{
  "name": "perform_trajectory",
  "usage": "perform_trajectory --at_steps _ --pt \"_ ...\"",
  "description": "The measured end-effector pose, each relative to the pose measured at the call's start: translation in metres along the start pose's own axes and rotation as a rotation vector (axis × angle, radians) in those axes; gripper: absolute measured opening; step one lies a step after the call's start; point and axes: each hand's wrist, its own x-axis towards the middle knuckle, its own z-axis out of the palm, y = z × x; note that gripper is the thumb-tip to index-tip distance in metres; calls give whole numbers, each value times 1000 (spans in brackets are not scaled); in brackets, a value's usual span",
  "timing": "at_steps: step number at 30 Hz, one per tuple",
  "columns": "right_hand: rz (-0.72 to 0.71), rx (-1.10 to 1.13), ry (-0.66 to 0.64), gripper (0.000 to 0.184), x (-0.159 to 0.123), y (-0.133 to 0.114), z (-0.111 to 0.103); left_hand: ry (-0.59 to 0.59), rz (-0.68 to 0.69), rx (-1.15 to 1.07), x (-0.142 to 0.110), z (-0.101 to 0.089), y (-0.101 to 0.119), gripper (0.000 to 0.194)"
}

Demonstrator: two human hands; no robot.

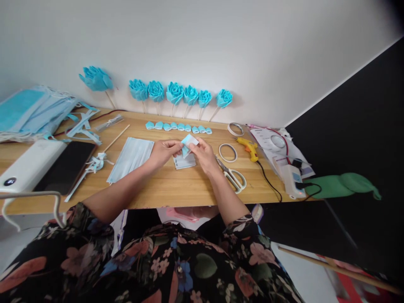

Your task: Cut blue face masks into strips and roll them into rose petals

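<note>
Between both hands, above the wooden table, is a small folded piece of blue and white mask fabric (187, 144). My left hand (164, 152) pinches its left side with thumb and finger. On its right side, my right hand (203, 155) grips it, thumb on top. Just beneath lies a small stack of cut pale pieces (184, 162). A flat pale blue face mask (131, 156) rests left of my left hand. Beyond the hands runs a row of several small folded blue petals (173, 126). White-handled scissors (232, 176) lie near my right wrist.
Several blue fabric roses (175, 92) on sticks lean on the wall. At right are tape rolls (227, 152), a yellow glue gun (248, 148) with its cord, and a power strip (292, 181). Left are a mask pile (34, 110), a phone (65, 167) and a white power bank (31, 162).
</note>
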Motion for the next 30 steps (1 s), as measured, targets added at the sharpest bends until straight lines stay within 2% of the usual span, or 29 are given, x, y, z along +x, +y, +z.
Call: perform_trajectory --at_steps 3,6,11,15,19,25,30 --pt "-13 -40 7 52 0 0 -3 -21 -13 78 -2 0 1 36" --pt "-47 -93 39 40 0 4 -5 -51 -16 133 -4 1 2 35" --pt "-136 -169 57 26 0 5 -6 -74 -13 115 -5 0 4 38" --pt "-264 -258 13 11 0 0 -8 -50 -34 70 -5 2 7 37" --pt "-338 -325 -30 17 0 -1 -10 -15 -81 4 -4 3 9 35" --pt "-335 -347 -33 20 2 2 -12 -38 -52 41 -3 3 9 38" --pt "-290 -342 -26 16 2 1 -12 -21 -38 32 -2 2 5 39"
